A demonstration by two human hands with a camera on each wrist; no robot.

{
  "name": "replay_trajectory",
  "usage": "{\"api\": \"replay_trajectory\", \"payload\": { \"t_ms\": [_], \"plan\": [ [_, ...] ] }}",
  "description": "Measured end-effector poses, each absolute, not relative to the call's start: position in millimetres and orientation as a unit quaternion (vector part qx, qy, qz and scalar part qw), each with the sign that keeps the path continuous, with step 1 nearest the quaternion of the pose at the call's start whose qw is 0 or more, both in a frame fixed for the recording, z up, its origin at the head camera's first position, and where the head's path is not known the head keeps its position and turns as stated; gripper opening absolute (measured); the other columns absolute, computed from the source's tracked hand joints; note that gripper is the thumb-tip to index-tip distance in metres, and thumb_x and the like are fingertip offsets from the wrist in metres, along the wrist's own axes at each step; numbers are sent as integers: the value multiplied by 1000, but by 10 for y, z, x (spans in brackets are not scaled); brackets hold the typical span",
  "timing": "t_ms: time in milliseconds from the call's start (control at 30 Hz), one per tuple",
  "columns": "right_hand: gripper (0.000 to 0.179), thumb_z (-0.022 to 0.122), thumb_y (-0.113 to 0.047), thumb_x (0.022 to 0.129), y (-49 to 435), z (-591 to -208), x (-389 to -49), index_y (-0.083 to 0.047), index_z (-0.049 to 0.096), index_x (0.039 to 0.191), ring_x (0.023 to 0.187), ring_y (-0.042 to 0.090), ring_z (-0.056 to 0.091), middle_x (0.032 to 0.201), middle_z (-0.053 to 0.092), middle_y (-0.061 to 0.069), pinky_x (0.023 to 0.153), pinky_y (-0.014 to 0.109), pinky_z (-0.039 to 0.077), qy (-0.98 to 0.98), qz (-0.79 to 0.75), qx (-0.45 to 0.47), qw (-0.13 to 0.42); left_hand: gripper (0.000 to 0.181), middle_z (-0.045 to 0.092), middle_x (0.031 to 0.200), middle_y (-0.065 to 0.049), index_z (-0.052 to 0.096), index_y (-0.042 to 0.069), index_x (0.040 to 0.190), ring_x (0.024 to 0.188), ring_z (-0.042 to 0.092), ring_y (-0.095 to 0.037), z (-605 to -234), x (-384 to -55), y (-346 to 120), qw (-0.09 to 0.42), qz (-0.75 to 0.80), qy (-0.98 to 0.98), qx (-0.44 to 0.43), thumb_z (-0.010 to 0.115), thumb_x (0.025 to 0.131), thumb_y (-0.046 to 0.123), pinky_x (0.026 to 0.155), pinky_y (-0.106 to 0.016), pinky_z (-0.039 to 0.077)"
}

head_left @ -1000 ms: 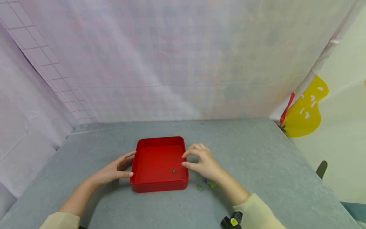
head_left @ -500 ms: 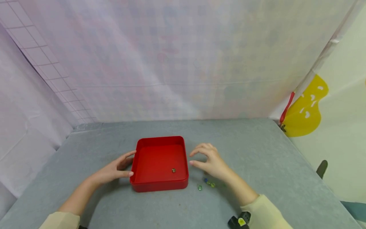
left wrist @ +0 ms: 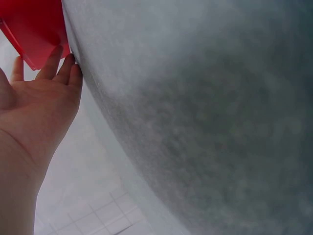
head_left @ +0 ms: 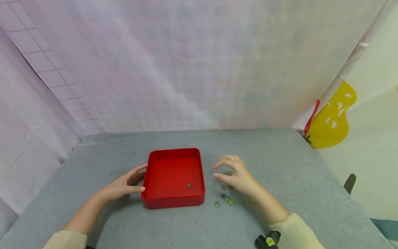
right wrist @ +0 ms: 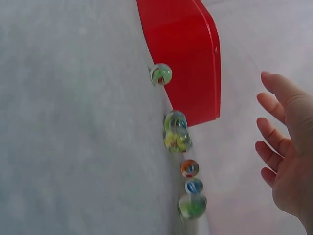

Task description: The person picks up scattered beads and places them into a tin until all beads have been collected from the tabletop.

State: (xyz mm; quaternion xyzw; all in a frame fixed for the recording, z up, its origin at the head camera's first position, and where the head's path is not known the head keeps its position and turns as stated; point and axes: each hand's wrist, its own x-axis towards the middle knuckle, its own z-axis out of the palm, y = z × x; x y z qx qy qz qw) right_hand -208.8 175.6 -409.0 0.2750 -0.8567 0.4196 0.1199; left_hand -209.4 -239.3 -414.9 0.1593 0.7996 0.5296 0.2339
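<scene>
A shallow red square box [head_left: 169, 169] stands on the table, with a single glass marble [head_left: 188, 185] lying inside near its front right. At the box's left side is my left hand [head_left: 127, 185], thumb and fingertips against the wall; the left wrist view shows its long fingers [left wrist: 51, 63] extended along the red side. To the right of the box my right hand [head_left: 237, 174] hovers, thumb and fingers apart with nothing between them. Below it several loose marbles lie on the table, among them a green one [head_left: 217, 204], a blue one [head_left: 223, 195] and an orange one [right wrist: 189, 168].
Grey cloth covers the table [head_left: 174, 228]. Pale patterned sheets [head_left: 186, 69] hang behind and at both sides, with a yellow printed shape [head_left: 332, 121] on the right. A black device [head_left: 268, 240] sits at my right wrist.
My right hand has moved right, away from the box's right rim, uncovering more marbles on the table. My left hand, the box and the marble inside stay in place.
</scene>
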Motion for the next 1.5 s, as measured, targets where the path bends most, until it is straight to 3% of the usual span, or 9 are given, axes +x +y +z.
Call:
{"api": "replay_trajectory", "payload": {
  "t_ms": [1033,1500],
  "plan": [
    [23,80,-16,78,2239,-4181,-2082,-13,71,98,103,22,49,105,63,0,89,49,36,-865,414,251,133,79,22,153,-24,17,10,153,139,19,-42,-4153,-2090,-2392,229,526,803,165,65,91,20,104,-59,27],
    [23,79,-17,79,2358,-4231,-2095,-13,70,100,105,25,51,105,63,0,91,53,36,-869,419,241,104,79,22,153,-25,16,10,153,139,19,-42,-4153,-2083,-2393,227,527,801,169,65,91,19,105,-60,25]
  ]
}}
